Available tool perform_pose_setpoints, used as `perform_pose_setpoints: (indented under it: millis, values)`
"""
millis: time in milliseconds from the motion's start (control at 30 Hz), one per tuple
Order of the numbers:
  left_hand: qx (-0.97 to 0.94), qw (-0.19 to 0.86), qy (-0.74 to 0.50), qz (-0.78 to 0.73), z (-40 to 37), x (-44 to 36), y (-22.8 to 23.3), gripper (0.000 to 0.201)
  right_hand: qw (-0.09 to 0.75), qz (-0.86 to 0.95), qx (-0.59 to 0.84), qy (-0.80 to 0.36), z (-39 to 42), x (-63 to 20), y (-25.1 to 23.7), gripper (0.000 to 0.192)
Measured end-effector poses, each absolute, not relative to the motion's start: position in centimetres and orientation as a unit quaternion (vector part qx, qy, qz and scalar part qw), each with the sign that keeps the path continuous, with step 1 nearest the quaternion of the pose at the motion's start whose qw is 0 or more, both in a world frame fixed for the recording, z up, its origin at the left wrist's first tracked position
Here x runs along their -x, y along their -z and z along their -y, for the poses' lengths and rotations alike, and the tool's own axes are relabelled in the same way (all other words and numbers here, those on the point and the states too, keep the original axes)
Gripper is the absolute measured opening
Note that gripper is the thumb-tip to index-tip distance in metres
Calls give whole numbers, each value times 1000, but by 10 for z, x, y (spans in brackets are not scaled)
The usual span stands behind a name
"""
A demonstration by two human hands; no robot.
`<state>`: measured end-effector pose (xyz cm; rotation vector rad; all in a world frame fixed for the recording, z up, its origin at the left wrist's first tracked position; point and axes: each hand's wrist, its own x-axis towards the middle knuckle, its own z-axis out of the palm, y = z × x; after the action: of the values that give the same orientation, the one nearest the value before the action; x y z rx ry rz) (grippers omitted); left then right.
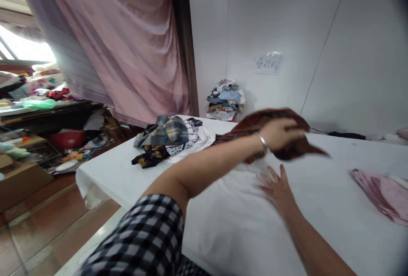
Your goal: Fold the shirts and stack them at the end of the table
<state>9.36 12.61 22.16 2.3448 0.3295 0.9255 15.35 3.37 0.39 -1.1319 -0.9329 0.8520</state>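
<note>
Two hands: left hand (pixel 280 133) clutching brown garment (pixel 296 150); right hand (pixel 276 184) spread flat beneath it.

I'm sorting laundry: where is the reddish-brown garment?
Head view, centre-right: the reddish-brown garment is gripped in the left hand, lifted above the white table.

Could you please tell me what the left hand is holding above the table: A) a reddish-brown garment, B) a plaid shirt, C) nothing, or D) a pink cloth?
A: the left hand grips a reddish-brown garment lifted above the table.
</note>
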Motion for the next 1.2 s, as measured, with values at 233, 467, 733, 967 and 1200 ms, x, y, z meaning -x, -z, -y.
perform_pose_setpoints:
  millis: [233,467,733,967,1200]
  values:
    - [-955,276,-95,-45,-56,-84,-115,31,704,334,536,-324,-35,-216,-27,43]
    - [-936,144,-131,-293,-124,3,-101,56,854,147,278,-415,-18,-234,-63,30]
    - [-886,133,-143,-420,-124,16,-53,9,841,108,373,-377,-22,-245,-60,26]
    - [-807,173,-215,-522,-113,17,-54,22,875,114,433,-182,-14,-262,-62,34]
    - [-691,278,-407,-529,-87,58,-108,32,864,16,489,-117,-3,-287,-61,45]
